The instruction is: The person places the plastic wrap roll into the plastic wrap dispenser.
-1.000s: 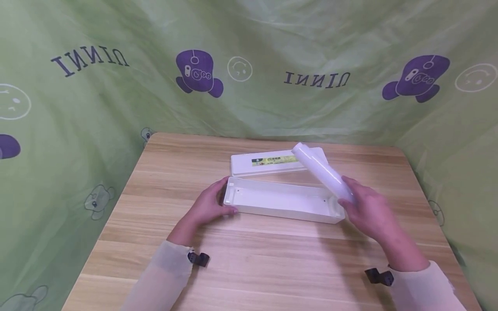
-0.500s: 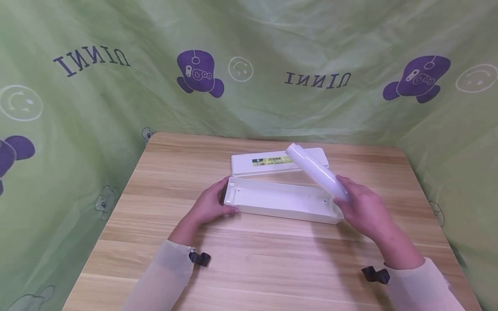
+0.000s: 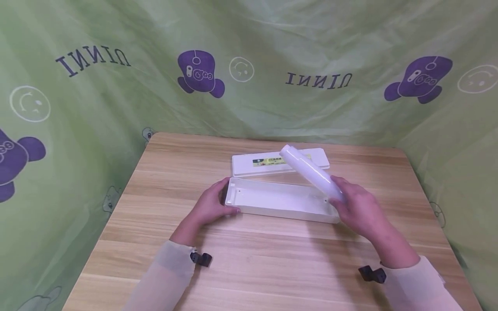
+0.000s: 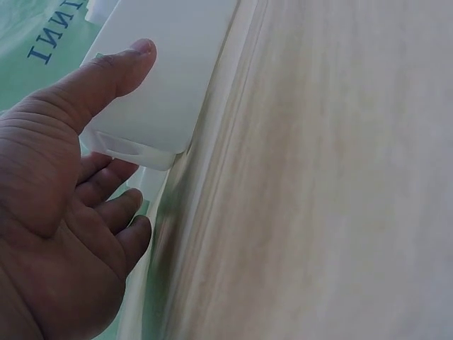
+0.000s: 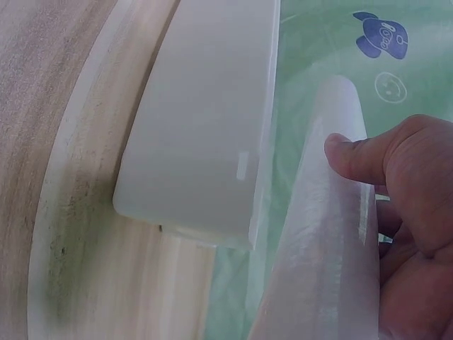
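Note:
A long white open box (image 3: 280, 201) sits on the table, its inside facing up. My left hand (image 3: 212, 205) grips the box's left end, the thumb on its front wall, as the left wrist view shows with the thumb (image 4: 117, 74) against the white side. In my right hand (image 3: 359, 207) is a roll of clear plastic film (image 3: 311, 172), held near its lower right end. The roll slants up to the left, above the right part of the box. In the right wrist view the thumb (image 5: 361, 157) lies along the film roll (image 5: 318, 234), apart from the box wall (image 5: 202, 120).
Behind the box lies a white lid (image 3: 243, 164) with a green and yellow label (image 3: 268, 162), partly covered by the roll. All stand on a wood-grain table (image 3: 256, 263). A green printed curtain (image 3: 264, 112) surrounds the back and sides.
My right hand has moved slightly left with the film roll, bringing it further over the box and lid. The left hand keeps its grip and the box stays nearly in place.

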The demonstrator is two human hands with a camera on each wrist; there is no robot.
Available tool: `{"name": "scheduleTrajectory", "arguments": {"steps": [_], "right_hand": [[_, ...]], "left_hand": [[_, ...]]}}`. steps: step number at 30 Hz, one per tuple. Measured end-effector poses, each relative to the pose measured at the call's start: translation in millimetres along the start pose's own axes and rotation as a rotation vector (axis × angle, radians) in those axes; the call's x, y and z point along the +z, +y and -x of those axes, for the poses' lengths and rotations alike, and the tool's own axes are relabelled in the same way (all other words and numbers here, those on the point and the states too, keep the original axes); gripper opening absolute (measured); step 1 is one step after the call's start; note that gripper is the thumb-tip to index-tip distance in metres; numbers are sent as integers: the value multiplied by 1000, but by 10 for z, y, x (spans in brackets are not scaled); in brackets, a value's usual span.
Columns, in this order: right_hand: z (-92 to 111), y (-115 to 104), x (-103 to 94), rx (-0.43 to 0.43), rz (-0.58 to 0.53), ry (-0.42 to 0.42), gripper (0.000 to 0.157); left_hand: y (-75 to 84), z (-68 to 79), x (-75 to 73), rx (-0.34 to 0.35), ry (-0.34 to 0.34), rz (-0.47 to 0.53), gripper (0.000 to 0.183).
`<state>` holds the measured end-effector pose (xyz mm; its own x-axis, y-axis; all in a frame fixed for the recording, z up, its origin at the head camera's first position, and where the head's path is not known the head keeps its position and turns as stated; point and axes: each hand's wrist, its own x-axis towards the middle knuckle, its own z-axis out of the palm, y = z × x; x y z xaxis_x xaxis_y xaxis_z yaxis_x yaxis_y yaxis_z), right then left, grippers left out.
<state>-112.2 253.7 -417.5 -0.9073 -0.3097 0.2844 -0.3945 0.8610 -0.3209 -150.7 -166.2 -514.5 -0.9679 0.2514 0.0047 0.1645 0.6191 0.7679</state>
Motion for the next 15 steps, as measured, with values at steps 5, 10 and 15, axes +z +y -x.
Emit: {"name": "scheduleTrajectory", "arguments": {"steps": [5,10,15], "right_hand": [[-13,-9,10,-9,-1,0,66],[-30,-18,29,-23,1,-1,64],[-46,-33,29,-19,9,-7,65]], "left_hand": [[10,7,4,-13,5,-11,118],[33,17,6,-24,10,-10,118],[49,31,13,-35,14,-14,117]]}}
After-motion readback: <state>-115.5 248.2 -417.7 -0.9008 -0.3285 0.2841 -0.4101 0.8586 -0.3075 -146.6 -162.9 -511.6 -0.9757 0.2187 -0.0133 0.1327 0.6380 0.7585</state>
